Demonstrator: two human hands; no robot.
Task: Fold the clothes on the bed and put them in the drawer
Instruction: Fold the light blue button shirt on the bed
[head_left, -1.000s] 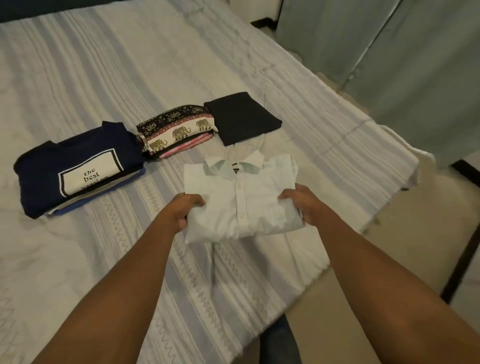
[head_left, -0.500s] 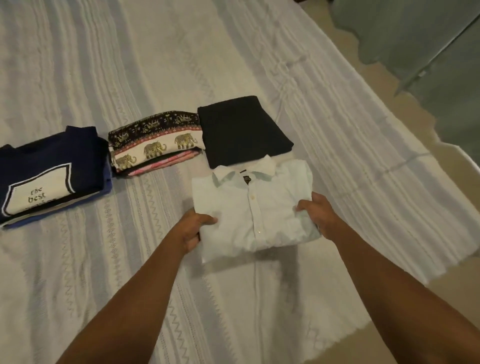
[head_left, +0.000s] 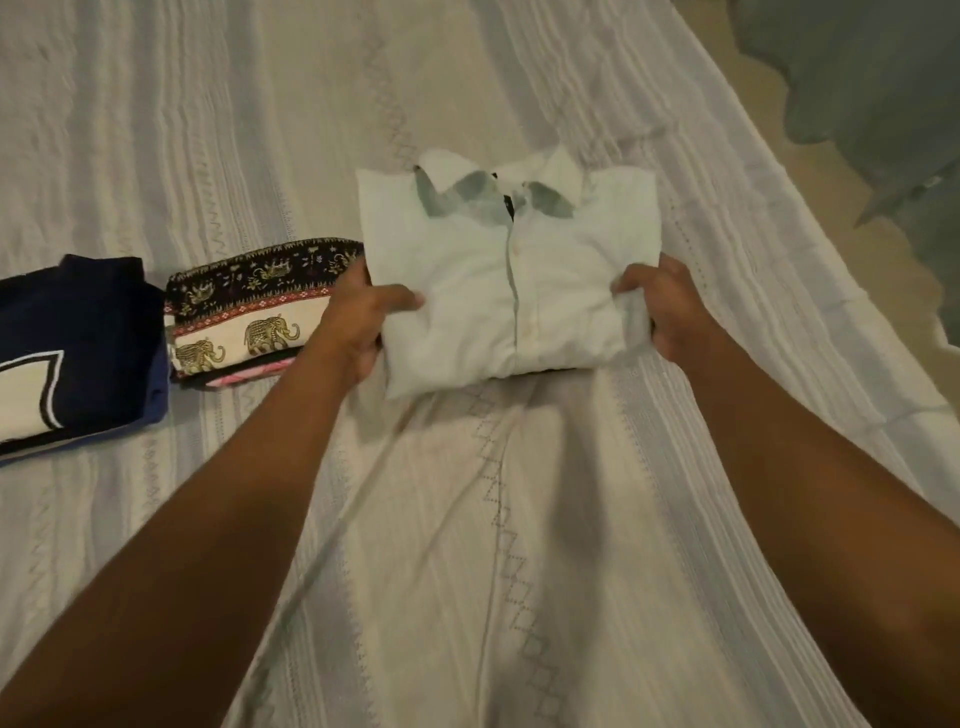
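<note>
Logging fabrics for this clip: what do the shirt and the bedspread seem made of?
The shirt: thin woven cloth, perhaps cotton, matte; soft creases, buttoned placket. The bedspread: textured woven fabric, likely cotton, matte; ribbed stripes and stitched zigzags.

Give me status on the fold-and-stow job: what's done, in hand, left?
Done: the navy printed top and the elephant-print garment lie folded on the bed. In hand: the white shirt, already folded, gripped at its sides by the left hand and the right hand. Left: stowing everything. No drawer is in view, and all the visible clothes are over the bed.
</note>
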